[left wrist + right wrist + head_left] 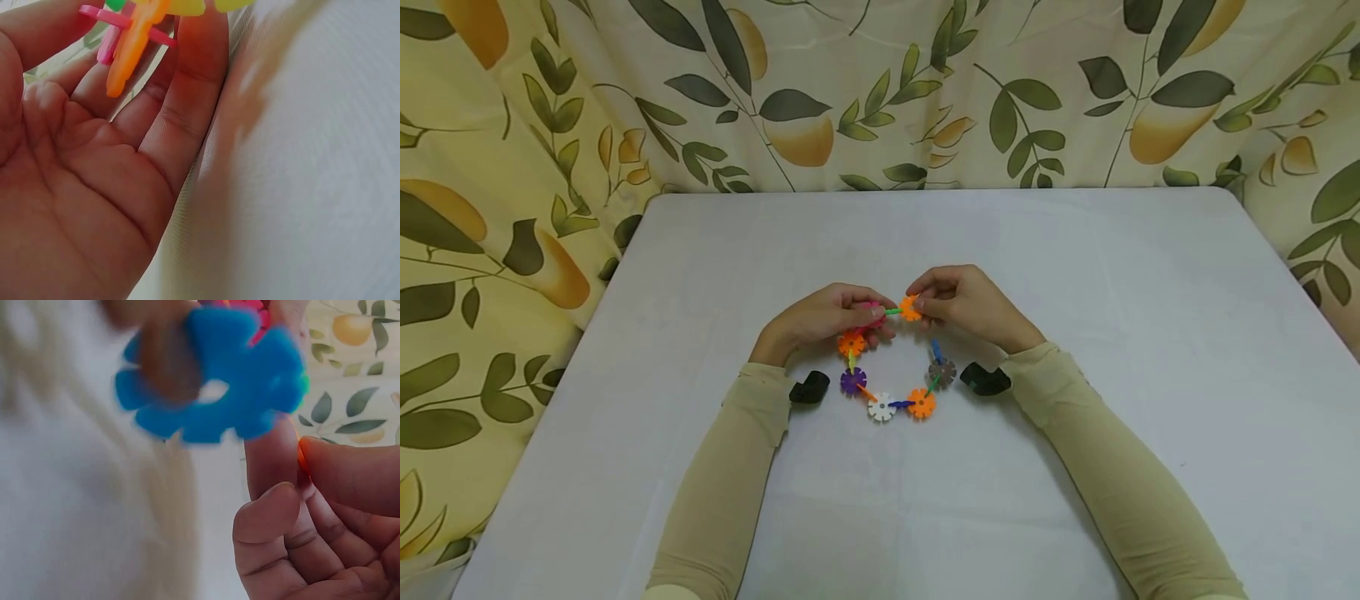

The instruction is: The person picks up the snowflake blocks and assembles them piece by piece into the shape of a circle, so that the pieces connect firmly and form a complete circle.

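A curved chain of notched plastic snowflake discs lies on the table in the head view, with purple (853,382), white (882,408) and grey (943,372) discs among them. My left hand (820,318) pinches the pink disc (871,313) at the chain's upper left. From it a green disc (892,312) runs edge-on to an orange disc (911,308), which my right hand (977,307) pinches between thumb and finger. Below the right hand, a blue disc (936,350) ends the other side of the chain, apart from that orange disc. It looms large in the right wrist view (250,375).
A white cloth covers the table (880,517). Black wrist-worn pieces sit beside the left (809,388) and right (986,380) cuffs. A leaf-patterned curtain (880,92) hangs behind the table's far edge and along both sides.
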